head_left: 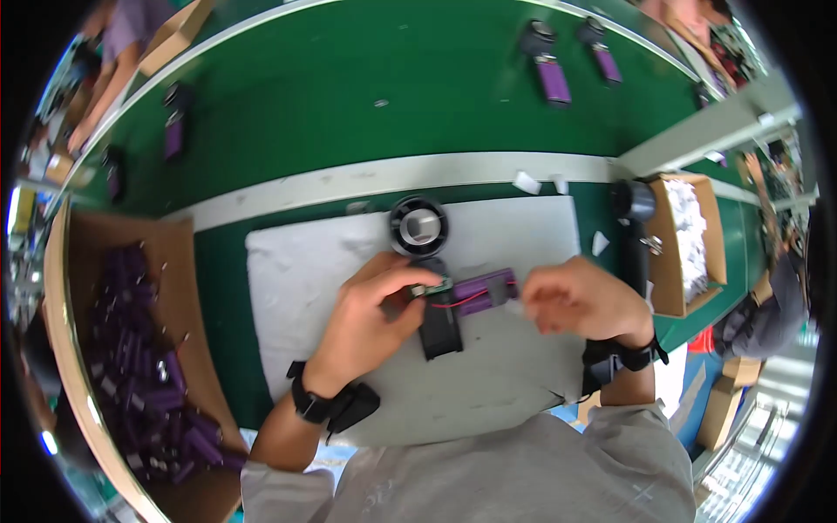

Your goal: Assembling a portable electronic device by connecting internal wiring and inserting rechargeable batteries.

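Note:
My left hand [362, 305] is closed, its thumb and fingertips around a small green circuit board [436, 288]. Beneath the board lies a black handheld device housing with a ring-shaped head [418, 227] and an open handle [440, 329]. A purple battery pack [485, 292] rests just right of the handle, with a red wire running from it toward the board. Right of the pack is my right hand [580, 301], blurred, its fingers curled in. Whether anything sits between those fingers is hidden. A white foam mat [305, 261] lies under the parts.
A carton [209, 349] of purple battery packs stands at the left. On the right, a black device [635, 218] lies beside a carton [711, 235] of white pieces. Beyond a pale rail [349, 179], a green belt [331, 87] carries several purple-handled devices. Other people work along its far side.

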### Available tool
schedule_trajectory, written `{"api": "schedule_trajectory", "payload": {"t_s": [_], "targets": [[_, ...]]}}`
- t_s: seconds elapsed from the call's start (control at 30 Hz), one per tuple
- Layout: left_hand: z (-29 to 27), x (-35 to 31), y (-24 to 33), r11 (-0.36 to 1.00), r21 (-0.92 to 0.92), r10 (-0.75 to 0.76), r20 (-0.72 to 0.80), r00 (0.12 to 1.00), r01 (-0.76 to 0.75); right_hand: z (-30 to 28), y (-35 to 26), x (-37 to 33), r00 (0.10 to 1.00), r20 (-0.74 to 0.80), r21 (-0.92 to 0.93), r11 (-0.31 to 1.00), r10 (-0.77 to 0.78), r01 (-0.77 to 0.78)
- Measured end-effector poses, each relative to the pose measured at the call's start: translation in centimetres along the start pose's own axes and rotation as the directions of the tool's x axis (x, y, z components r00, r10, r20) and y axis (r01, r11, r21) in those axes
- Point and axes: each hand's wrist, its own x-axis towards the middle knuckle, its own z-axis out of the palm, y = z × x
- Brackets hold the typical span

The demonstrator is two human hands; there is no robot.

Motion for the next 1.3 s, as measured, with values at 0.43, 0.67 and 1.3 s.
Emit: {"api": "schedule_trajectory", "payload": {"t_s": [0.43,0.67,1.3], "targets": [[0.8,-0.3,0.0,0.999,0.05,0.021,-0.048,0.999,-0.019,5.2,0.3,3.0,0.853,-0.117,-0.725,0.631,-0.508,0.276],[0.7,0.2,-0.7,0.998,0.024,0.063,-0.075,0.995,-0.062,4.8,0.9,3.0,0.939,-0.09,-0.382,0.882,-0.333,0.277],[0.4,0.1,-0.2,0.989,0.144,0.035,-0.049,0.998,-0.028,4.7,0.3,1.6,0.918,0.382,0.649,0.739,-0.111,-0.181]]}}
